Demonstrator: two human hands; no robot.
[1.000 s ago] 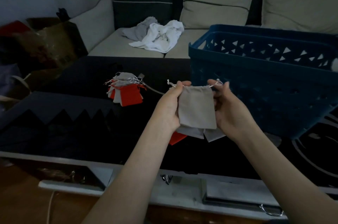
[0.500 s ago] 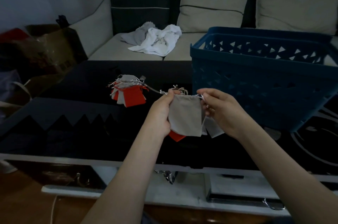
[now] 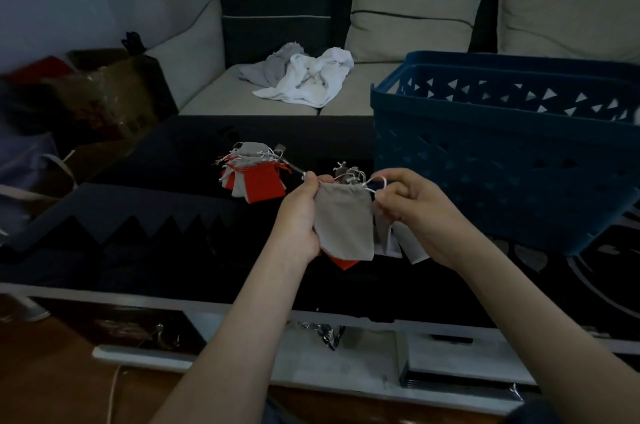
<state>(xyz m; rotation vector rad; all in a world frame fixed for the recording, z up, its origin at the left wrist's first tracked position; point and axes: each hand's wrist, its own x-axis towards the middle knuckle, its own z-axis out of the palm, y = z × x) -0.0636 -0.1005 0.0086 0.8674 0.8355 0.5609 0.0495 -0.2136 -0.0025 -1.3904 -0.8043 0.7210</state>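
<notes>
The grey pouch [image 3: 344, 221] looks soft and light. The left hand [image 3: 298, 215] grips its side, and the right hand [image 3: 415, 212] pinches its two o'clock string [image 3: 376, 180].

no legible txt; red print on cardboard box [image 3: 114, 101] too blurry.

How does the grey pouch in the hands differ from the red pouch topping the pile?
The grey pouch is held up, left hand gripping its edge, right hand pinching its white drawstring; the red pouch lies flat on the pile, untouched. Grey has white cords, red has red ones. Both are small drawstring pouches.
</notes>
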